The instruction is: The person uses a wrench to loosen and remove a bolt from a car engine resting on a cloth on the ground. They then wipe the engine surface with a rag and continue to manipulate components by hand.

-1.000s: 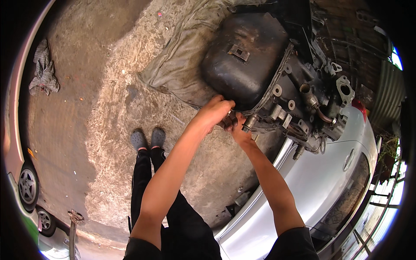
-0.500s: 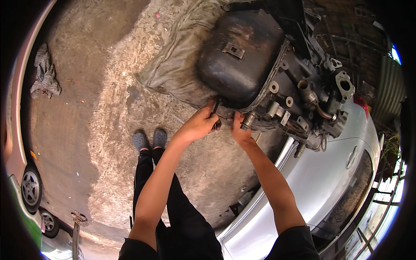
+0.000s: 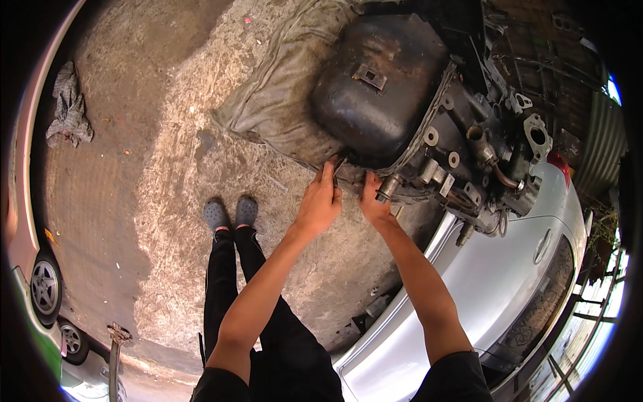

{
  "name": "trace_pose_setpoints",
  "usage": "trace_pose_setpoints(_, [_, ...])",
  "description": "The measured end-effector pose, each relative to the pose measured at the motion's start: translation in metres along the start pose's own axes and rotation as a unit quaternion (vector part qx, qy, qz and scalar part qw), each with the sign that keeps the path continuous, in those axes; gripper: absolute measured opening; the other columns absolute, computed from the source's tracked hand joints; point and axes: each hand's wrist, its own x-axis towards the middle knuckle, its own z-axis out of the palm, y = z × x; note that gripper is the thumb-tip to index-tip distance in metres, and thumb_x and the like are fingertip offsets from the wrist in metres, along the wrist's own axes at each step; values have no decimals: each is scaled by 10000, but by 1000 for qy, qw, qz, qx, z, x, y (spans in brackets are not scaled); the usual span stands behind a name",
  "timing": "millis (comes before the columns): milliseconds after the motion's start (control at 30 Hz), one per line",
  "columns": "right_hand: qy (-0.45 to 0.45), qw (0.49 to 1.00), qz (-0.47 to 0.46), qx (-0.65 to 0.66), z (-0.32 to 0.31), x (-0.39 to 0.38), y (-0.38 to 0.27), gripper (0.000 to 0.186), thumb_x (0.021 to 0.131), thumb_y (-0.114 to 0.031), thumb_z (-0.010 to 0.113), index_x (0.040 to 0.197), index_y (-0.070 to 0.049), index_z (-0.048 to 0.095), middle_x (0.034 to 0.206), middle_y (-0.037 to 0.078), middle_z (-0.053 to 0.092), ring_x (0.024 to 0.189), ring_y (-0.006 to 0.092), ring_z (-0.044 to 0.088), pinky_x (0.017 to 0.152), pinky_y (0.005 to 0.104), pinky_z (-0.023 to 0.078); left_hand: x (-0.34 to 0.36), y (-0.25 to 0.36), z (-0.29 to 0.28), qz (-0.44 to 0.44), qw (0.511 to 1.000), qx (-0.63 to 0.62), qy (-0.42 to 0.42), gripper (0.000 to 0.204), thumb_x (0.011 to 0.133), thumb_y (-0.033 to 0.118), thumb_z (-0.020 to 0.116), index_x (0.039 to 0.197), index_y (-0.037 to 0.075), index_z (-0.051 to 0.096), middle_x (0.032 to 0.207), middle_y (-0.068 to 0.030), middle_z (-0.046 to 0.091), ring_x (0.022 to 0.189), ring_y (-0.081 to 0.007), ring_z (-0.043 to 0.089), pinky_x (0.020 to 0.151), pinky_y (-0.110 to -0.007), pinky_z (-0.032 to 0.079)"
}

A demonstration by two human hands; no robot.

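An engine [image 3: 462, 144] lies with its black oil pan [image 3: 375, 87] facing me. My left hand [image 3: 320, 202] is at the pan's near lower corner, closed around a thin dark rod-like tool [image 3: 340, 161]; most of the tool is hidden by the fingers and its kind does not show. Just to the right, my right hand [image 3: 372, 201] is closed at the engine's lower edge, beside a short metal pipe end [image 3: 386, 189]. Its thumb points up along the edge, and the other fingers are hidden, so what they grip is not visible.
A dirty cloth sheet [image 3: 268, 114] spreads under the engine's left side. A silver car [image 3: 489, 268] stands close on the right. Further left, a crumpled rag [image 3: 69, 110] lies on the concrete floor [image 3: 174, 221], with parked car wheels [image 3: 45, 288] at the edge.
My left hand has turned and moved slightly right, its fingers now pointing up to the pan's corner. The tool shows less. My right hand stays in place; the view has shifted a little.
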Motion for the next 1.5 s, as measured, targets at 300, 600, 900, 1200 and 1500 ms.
trace_pose_setpoints(300, [50, 998, -16, 44, 1, -4, 3, 425, 735, -80, 748, 1087, 13, 528, 983, 203, 609, 915, 401, 626, 751, 447, 527, 2, -14, 16, 10, 997, -74, 12, 710, 848, -8, 532, 1489, 66, 235, 1349, -324, 466, 1207, -510, 475, 1029, -518, 390])
trace_pose_setpoints(600, [14, 999, 19, 46, -2, -2, -2, 393, 699, -93, 771, 1020, 9, 570, 1001, 197, 621, 947, 385, 633, 793, 443, 523, 8, -8, 11, -23, 997, 63, -40, 788, 862, 61, 561, 1531, 181, 164, 1430, -238, 385, 1371, -422, 333, 1100, -590, 233])
trace_pose_setpoints(900, [93, 988, 42, 117, 57, 0, 32, 202, 957, -239, 553, 1067, -70, 553, 971, 73, 600, 877, 238, 613, 801, 354, 495, 5, -15, 15, -9, 997, 65, -38, 757, 875, 105, 560, 1528, 128, 176, 1428, -302, 357, 1345, -433, 361, 1093, -523, 293])
trace_pose_setpoints(1200, [-8, 998, 29, 51, 24, -3, 18, 293, 850, -118, 675, 1103, -76, 534, 952, 27, 595, 893, 223, 624, 761, 369, 503, 25, 48, -27, -168, 968, -140, -127, 491, 906, 94, 542, 1360, -41, 412, 780, -160, 633, 634, -271, 667, 572, -374, 531])
trace_pose_setpoints(1500, [82, 952, 19, 294, 21, -2, 11, 202, 749, 3, 660, 915, -46, 555, 871, 112, 566, 885, 268, 633, 703, 343, 497, 31, 48, -35, -218, 913, -321, -126, 404, 932, 92, 564, 1311, -42, 514, 747, -45, 543, 578, -105, 495, 487, -287, 445])
